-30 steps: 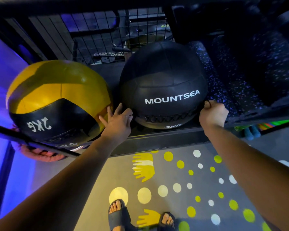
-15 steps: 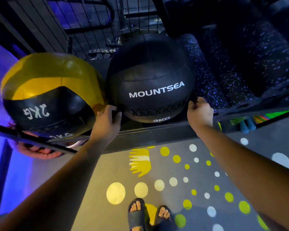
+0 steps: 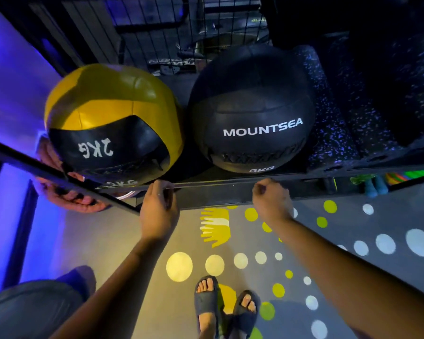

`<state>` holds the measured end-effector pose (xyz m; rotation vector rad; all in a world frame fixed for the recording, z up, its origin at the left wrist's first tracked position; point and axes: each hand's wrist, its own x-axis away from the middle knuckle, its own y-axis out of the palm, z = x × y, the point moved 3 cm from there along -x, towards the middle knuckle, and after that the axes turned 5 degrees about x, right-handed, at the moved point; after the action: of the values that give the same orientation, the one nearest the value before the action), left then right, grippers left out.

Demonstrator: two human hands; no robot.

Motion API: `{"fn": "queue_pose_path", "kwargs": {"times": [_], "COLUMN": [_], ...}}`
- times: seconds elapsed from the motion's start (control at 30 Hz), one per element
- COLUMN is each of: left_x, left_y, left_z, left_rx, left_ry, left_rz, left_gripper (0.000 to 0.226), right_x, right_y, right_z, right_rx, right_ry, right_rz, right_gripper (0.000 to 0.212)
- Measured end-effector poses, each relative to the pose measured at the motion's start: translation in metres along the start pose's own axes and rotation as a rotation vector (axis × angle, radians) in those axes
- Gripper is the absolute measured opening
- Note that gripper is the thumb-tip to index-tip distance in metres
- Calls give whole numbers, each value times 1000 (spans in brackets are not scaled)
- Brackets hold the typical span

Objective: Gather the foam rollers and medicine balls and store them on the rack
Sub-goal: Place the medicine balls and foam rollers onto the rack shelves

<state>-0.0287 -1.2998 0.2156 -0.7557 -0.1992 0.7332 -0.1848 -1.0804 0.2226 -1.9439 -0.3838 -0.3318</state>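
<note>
— Black ball [image 3: 252, 111] and yellow ball [image 3: 113, 118]: where are they?
— Side by side on the rack shelf [image 3: 230, 178], touching; speckled foam rollers [image 3: 328, 113] lie just right of them.
— And the hands?
— Left hand [image 3: 158, 211] hangs loosely curled at the shelf edge, holding nothing. Right hand [image 3: 271, 204] is a closed, empty fist.

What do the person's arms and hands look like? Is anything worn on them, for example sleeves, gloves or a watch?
Both forearms are bare up to the picture's edge: no sleeves, gloves or watch show. The left hand seems to carry a thin ring on one finger; the dim light leaves this uncertain. The right hand shows nothing worn.
</note>
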Motion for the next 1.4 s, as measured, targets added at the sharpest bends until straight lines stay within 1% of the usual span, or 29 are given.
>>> {"fn": "queue_pose_path", "kwargs": {"times": [0.13,0.2,0.27,0.37,0.43,0.5,0.57,0.6,0.67,0.73,0.8,0.87,0.93,1.0,1.1,1.17,1.23,1.27,1.3,1.33,1.4], "left_x": [-2,3,11,25,34,44,56,62,71,69,57,40,21,2,-20,-22,-22,-22,-23,-24,-25], "left_y": [16,32,54,95,129,169,214,238,284,321,348,360,365,370,379,385,387,385,381,376,369], "left_z": [27,46,66,102,128,156,186,200,232,267,295,317,328,324,309,305,306,305,303,299,291], "left_rx": [75,100,95,107,137,178,181,144,29,-76,-208,-373,-576,-702,-632,-653,-694,-709,-724,-735,-731], "left_ry": [5,-2,0,26,12,15,26,26,32,90,155,210,240,232,125,127,145,150,163,179,192], "left_rz": [-61,-102,-140,-210,-264,-298,-311,-312,-320,-312,-287,-237,-224,-300,-481,-498,-493,-488,-482,-474,-467], "left_gripper": [8,2,8,22,27,27,20,20,34,47,57,68,79,91,99,98,97,98,99,101,106], "right_x": [-3,-8,-17,-34,-49,-66,-81,-87,-92,-96,-102,-115,-130,-147,-175,-194,-209,-216,-223,-230,-248], "right_y": [-7,-18,-30,-53,-71,-90,-109,-120,-143,-166,-185,-198,-205,-202,-178,-162,-150,-145,-143,-141,-135], "right_z": [-1,10,32,81,122,166,213,235,282,325,361,380,383,374,350,333,315,306,298,293,285], "right_rx": [-46,-48,-54,-86,-127,-153,-200,-213,-205,-171,-169,-171,-217,-311,-408,-476,-681,-841,-1002,-1102,-1166], "right_ry": [13,39,69,105,115,121,117,108,109,101,100,91,53,15,-7,18,104,173,255,333,415], "right_rz": [10,31,53,72,73,80,101,101,69,46,39,36,36,3,-142,-247,-362,-430,-458,-441,-420], "right_gripper": [25,24,23,21,19,17,15,15,15,14,11,10,12,14,28,26,25,33,43,57,91]}}
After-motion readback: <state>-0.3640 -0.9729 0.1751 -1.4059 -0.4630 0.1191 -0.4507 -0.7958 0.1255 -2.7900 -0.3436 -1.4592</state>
